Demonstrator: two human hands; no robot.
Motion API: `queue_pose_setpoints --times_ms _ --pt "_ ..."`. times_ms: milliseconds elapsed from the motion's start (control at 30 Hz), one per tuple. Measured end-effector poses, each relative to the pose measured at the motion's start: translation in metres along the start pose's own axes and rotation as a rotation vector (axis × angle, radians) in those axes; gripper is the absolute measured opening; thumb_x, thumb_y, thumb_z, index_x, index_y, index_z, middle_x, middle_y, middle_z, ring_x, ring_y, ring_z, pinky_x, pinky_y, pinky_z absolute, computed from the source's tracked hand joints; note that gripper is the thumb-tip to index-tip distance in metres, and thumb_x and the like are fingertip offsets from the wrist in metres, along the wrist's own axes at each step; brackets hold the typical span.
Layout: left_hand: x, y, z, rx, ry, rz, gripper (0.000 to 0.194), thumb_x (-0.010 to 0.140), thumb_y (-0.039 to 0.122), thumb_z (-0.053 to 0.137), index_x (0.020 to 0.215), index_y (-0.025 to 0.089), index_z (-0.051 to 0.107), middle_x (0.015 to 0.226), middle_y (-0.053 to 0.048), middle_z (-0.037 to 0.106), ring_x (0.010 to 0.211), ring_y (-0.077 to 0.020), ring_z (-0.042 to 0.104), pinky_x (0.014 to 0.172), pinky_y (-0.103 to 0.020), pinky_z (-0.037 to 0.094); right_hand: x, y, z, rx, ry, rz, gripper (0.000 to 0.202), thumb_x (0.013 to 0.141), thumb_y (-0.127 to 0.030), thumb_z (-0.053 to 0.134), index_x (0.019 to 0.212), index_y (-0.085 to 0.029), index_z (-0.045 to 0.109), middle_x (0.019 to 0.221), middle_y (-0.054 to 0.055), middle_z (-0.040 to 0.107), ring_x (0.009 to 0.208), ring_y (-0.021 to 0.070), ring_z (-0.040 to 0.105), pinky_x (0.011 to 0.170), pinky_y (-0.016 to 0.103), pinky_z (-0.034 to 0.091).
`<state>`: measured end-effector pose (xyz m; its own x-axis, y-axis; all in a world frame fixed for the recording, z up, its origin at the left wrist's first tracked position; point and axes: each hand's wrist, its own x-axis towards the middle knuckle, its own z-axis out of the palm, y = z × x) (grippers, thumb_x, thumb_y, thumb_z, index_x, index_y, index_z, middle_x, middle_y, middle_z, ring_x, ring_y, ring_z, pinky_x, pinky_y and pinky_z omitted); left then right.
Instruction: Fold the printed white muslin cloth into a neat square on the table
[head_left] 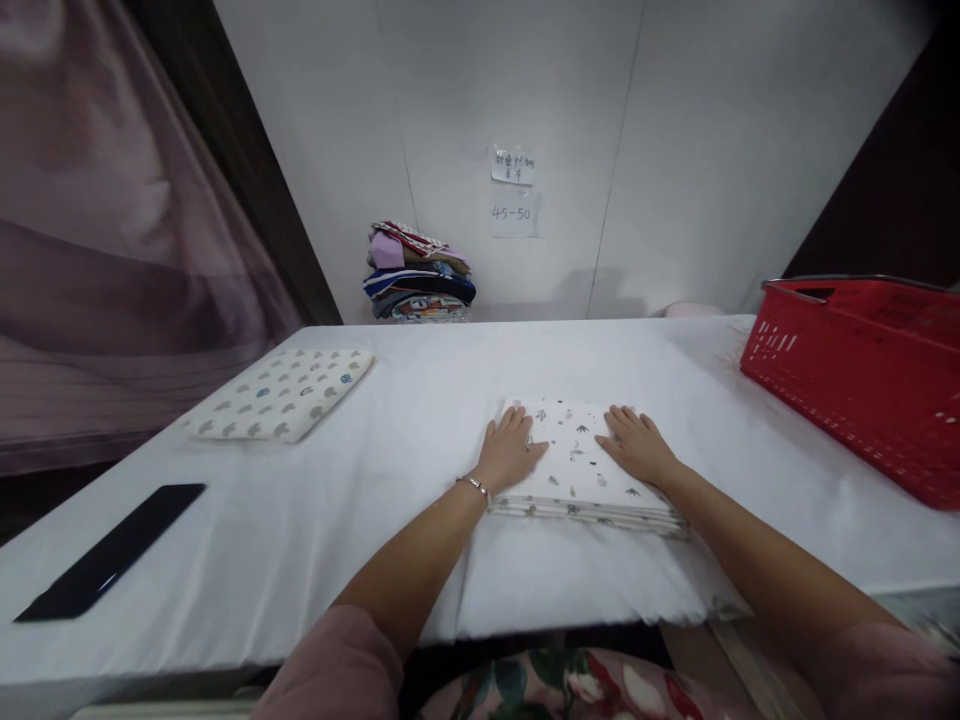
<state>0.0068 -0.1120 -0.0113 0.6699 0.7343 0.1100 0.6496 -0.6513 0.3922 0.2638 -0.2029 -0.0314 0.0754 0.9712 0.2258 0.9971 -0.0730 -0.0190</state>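
A folded white cloth [574,460] with small grey and coloured prints lies in front of me, its layers showing along the near edge. On its left side rests my left hand [512,450], palm down with fingers stretched out; a bracelet circles that wrist. My right hand [637,445] presses flat on the right side of the same cloth, fingers spread. Neither hand grips anything. The printed top of the cloth shows between the two hands.
A second folded cloth with grey prints [289,393] lies at the left, behind a flat black object [112,550]. A red basket [855,370] stands at the right. Stacked fabrics [420,275] sit against the back wall, beside paper notes [514,214]. White cloth covers the table [360,540].
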Motion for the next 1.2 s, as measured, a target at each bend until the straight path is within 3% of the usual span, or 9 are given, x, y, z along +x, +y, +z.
queue_pose_setpoints --times_ms 133,233,333,467,533,700,867,1033,1200 --pt "-0.001 -0.001 -0.002 -0.057 0.034 -0.007 0.054 0.086 0.051 0.039 0.131 0.021 0.039 0.15 -0.006 0.018 0.138 -0.0216 0.009 0.109 -0.04 0.018 0.0 0.003 -0.002 0.081 0.057 0.012 0.055 0.088 -0.052 0.032 0.127 -0.016 0.047 0.141 0.013 0.037 0.132 0.0323 0.026 0.103 0.052 0.026" --pt "-0.005 -0.003 -0.004 -0.113 0.112 -0.103 0.054 0.088 0.047 0.037 0.133 0.018 0.038 0.15 -0.008 0.019 0.138 -0.0214 0.014 0.109 -0.035 0.02 -0.009 0.012 0.003 0.221 0.138 0.111 0.055 0.087 -0.051 0.038 0.128 -0.015 0.047 0.141 0.014 0.037 0.133 0.031 0.025 0.102 0.048 0.033" --pt "-0.011 -0.005 -0.007 -0.14 0.163 -0.215 0.056 0.087 0.044 0.04 0.134 0.013 0.036 0.146 -0.013 0.028 0.134 -0.0234 0.026 0.107 -0.034 0.024 -0.028 0.022 0.009 0.403 0.189 0.265 0.057 0.084 -0.05 0.045 0.13 -0.018 0.046 0.14 0.013 0.039 0.127 0.0303 0.036 0.094 0.043 0.044" --pt "-0.014 -0.008 -0.014 -0.182 0.15 -0.31 0.061 0.084 0.044 0.046 0.134 0.013 0.034 0.137 -0.015 0.042 0.125 -0.0255 0.04 0.099 -0.033 0.032 -0.055 0.028 0.005 0.648 0.191 0.437 0.062 0.079 -0.05 0.054 0.131 -0.019 0.046 0.124 0.014 0.055 0.107 0.0303 0.057 0.083 0.044 0.051" --pt "-0.01 -0.01 -0.018 -0.227 0.109 -0.379 0.065 0.082 0.046 0.049 0.135 0.013 0.032 0.133 -0.016 0.047 0.121 -0.0265 0.045 0.095 -0.032 0.035 -0.061 0.025 -0.007 0.798 0.153 0.517 0.067 0.077 -0.047 0.059 0.134 -0.017 0.042 0.123 0.015 0.056 0.106 0.0295 0.057 0.083 0.042 0.051" --pt "0.008 -0.014 -0.026 -0.346 0.054 -0.515 0.072 0.077 0.048 0.054 0.135 0.012 0.032 0.129 -0.018 0.05 0.117 -0.0291 0.049 0.092 -0.034 0.037 -0.051 0.014 -0.041 1.135 0.01 0.735 0.08 0.073 -0.041 0.065 0.141 -0.02 0.028 0.141 0.013 0.036 0.118 0.0256 0.048 0.085 0.03 0.049" --pt "0.022 -0.02 -0.032 -0.545 0.01 -0.602 0.074 0.068 0.049 0.065 0.127 0.011 0.043 0.129 -0.019 0.05 0.112 -0.0298 0.052 0.083 -0.031 0.044 -0.029 0.021 -0.052 1.298 -0.123 0.852 0.09 0.07 -0.042 0.069 0.142 -0.021 0.02 0.123 0.015 0.054 0.088 0.0217 0.061 0.058 0.026 0.051" --pt "0.028 -0.028 -0.031 -0.779 -0.058 -0.665 0.067 0.064 0.049 0.068 0.116 0.01 0.05 0.119 -0.019 0.058 0.095 -0.0259 0.062 0.067 -0.028 0.048 -0.015 0.034 -0.051 1.302 -0.255 0.856 0.059 0.071 -0.048 0.066 0.12 -0.02 0.046 0.086 0.007 0.062 0.055 0.011 0.054 0.043 0.021 0.043" --pt "0.034 -0.033 -0.025 -0.79 -0.053 -0.623 0.055 0.063 0.049 0.069 0.101 0.011 0.057 0.106 -0.016 0.065 0.087 -0.024 0.063 0.063 -0.027 0.047 -0.004 0.043 -0.053 1.405 -0.467 0.868 0.029 0.079 -0.042 0.06 0.093 -0.017 0.057 0.071 0.003 0.061 0.056 0.0106 0.055 0.05 0.021 0.046"
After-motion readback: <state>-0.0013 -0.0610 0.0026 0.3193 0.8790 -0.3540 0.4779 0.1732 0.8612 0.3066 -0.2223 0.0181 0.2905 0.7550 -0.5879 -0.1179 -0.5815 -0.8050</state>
